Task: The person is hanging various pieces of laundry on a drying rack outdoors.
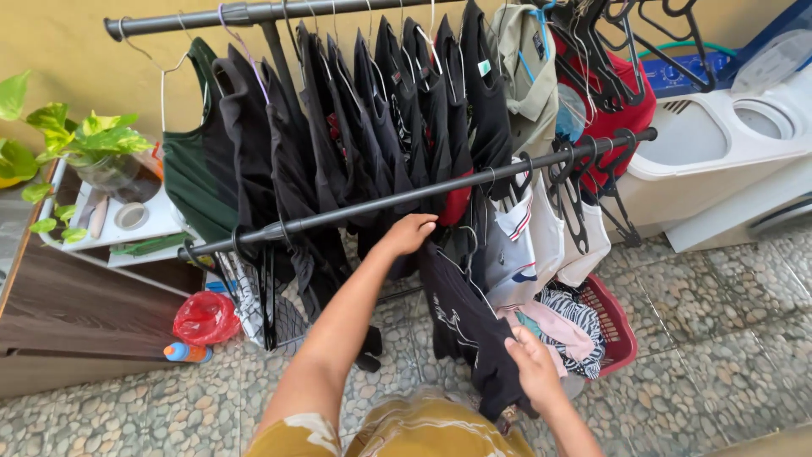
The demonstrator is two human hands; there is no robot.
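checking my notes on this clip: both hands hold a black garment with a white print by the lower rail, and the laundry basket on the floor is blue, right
Not quite: the laundry basket is red, not blue, as the head view shows. The rest holds: the left hand and right hand hold a black garment with a white print by the lower rail.

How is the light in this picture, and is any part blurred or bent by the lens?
Head view: soft, even daylight, no hard shadows; the white washing machine looks bright, nearly washed out. The lower rail bows slightly, so there is wide-angle distortion. Left hand and right hand on the black garment are fairly sharp.
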